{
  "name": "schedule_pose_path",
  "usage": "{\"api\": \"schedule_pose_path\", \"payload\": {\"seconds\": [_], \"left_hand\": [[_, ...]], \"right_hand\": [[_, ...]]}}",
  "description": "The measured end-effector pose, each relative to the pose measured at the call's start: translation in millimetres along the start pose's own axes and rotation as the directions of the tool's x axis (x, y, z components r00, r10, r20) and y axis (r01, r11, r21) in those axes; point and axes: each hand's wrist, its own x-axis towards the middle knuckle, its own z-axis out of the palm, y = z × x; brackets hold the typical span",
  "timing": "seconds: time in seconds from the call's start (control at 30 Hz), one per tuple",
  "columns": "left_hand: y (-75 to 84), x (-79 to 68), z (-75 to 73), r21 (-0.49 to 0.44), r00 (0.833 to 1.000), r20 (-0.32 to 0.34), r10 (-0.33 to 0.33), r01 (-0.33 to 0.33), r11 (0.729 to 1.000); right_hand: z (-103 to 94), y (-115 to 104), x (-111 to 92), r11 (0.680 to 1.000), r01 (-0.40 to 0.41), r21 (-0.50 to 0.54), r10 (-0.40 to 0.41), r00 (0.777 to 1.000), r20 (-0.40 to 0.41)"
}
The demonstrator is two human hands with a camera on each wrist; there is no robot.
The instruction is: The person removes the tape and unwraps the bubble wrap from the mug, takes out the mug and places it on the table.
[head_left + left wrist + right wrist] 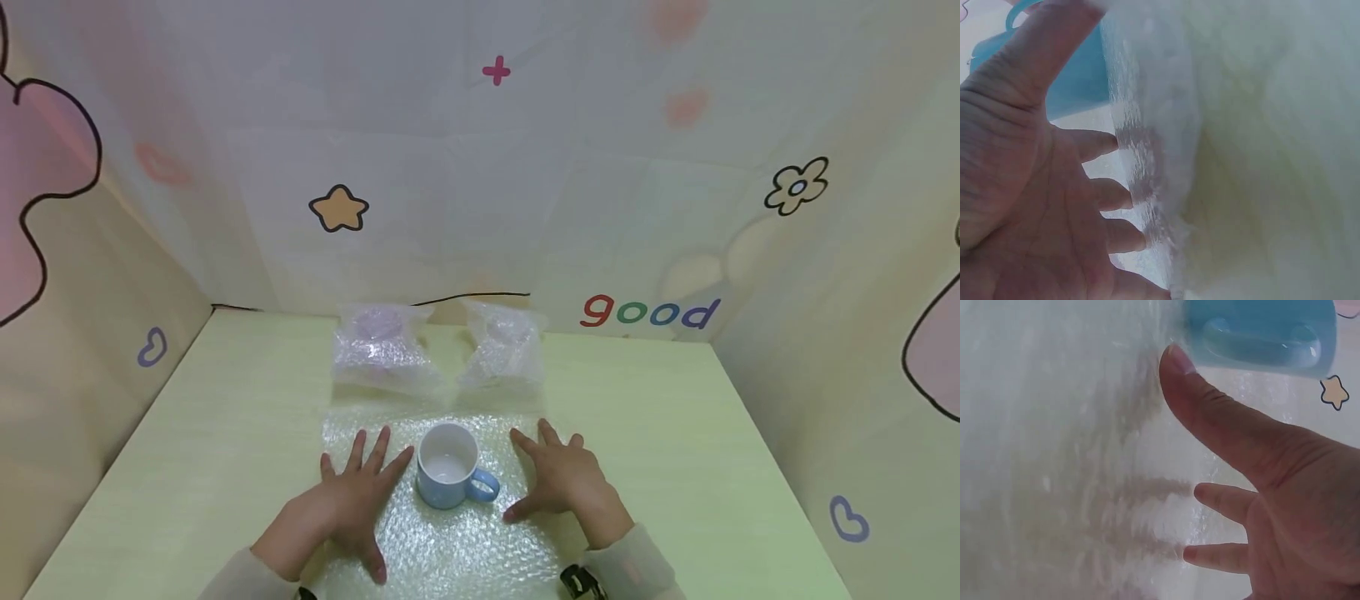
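Observation:
A light blue mug (444, 492) with a white inside stands upright on a sheet of bubble wrap (450, 550), its handle turned to the right. To its left, my left hand (352, 500) has its fingers spread, fingertips resting on the wrap. My right hand (562, 475) is spread the same way on the mug's right side, thumb near the handle. Neither hand holds anything. In the left wrist view the mug (1079, 81) shows behind the thumb; in the right wrist view the mug (1260, 337) appears just beyond the thumb tip.
Behind the sheet, a bubble-wrapped bundle (378, 350) lies at the back left and a second bubble-wrapped bundle (504, 346) beside it. The pale table (660, 417) ends at a printed cloth backdrop (450, 167) at the rear and both sides.

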Motion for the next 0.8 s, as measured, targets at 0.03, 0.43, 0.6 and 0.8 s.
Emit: {"api": "schedule_pose_path", "payload": {"seconds": [0.03,0.43,0.6,0.8], "left_hand": [[-0.3,-0.1,0.8,-0.001,1.0,-0.002,-0.003,0.003,1.0],[12.6,-12.3,0.2,-0.028,0.997,-0.06,-0.038,0.036,0.999],[25.6,-19.7,3.4,-0.039,0.996,-0.032,-0.083,0.082,0.996],[38.5,-23.4,14.2,-0.034,0.993,0.009,-0.122,0.122,0.992]], "right_hand": [[-1.1,1.0,-0.3,1.0,-0.003,0.005,0.003,1.0,0.005],[-10.7,4.1,-3.5,0.999,0.011,0.043,-0.009,0.998,-0.066],[-9.0,-0.6,7.0,0.984,0.17,0.057,-0.162,0.98,-0.12],[0.2,-1.3,16.2,0.964,0.252,0.089,-0.246,0.967,-0.07]]}}
